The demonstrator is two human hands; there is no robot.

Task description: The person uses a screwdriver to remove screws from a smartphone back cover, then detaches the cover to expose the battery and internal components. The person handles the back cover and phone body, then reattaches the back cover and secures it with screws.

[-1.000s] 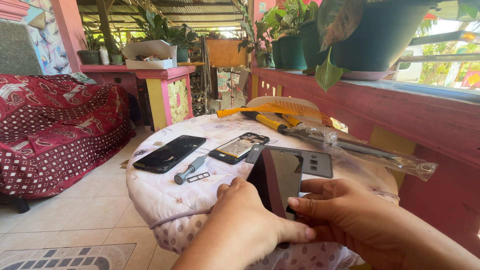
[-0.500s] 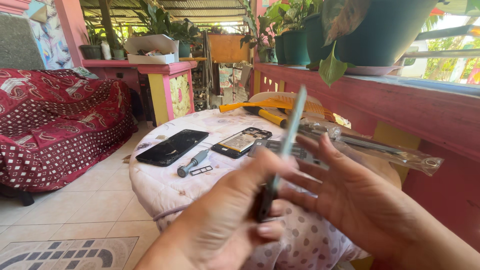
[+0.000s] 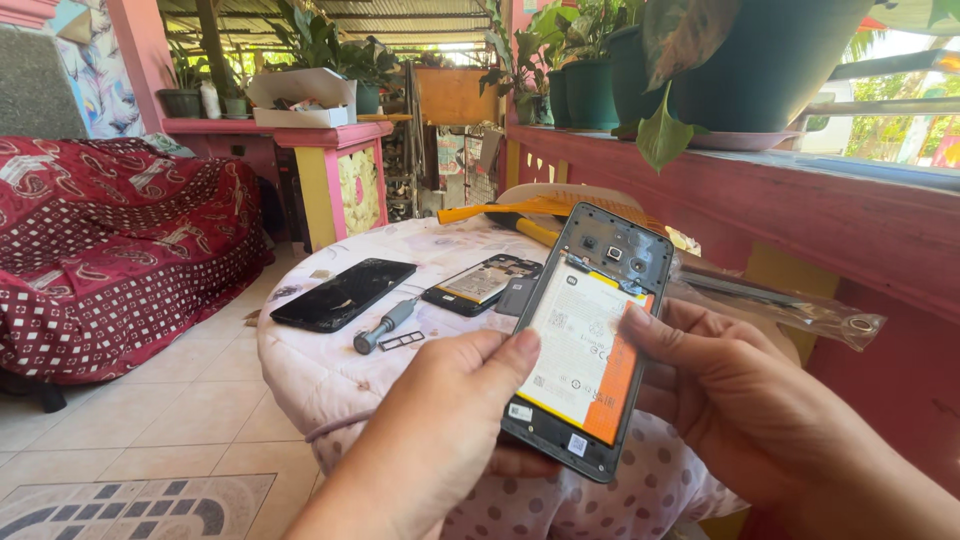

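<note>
Phone (image 3: 590,340), back open, gripped by your left hand (image 3: 455,420) and right hand (image 3: 745,400): pinching harder could dent its battery (image 3: 578,345).

I see an opened phone (image 3: 590,345) with a matt dark plastic frame and a smooth white battery (image 3: 580,345) carrying a glossy orange strip. My left hand (image 3: 440,430) and right hand (image 3: 740,400) each have a grip on its edges. The table (image 3: 330,370) wears soft quilted cloth, pale with small dots. On it lies a glossy black glass screen (image 3: 343,293), cracked, beside a dull metal screwdriver (image 3: 385,325). The floor (image 3: 120,440) is smooth pale tile. A clear crinkled plastic bag (image 3: 790,305) shines. The sofa (image 3: 110,250) cover is patterned red cloth.
</note>
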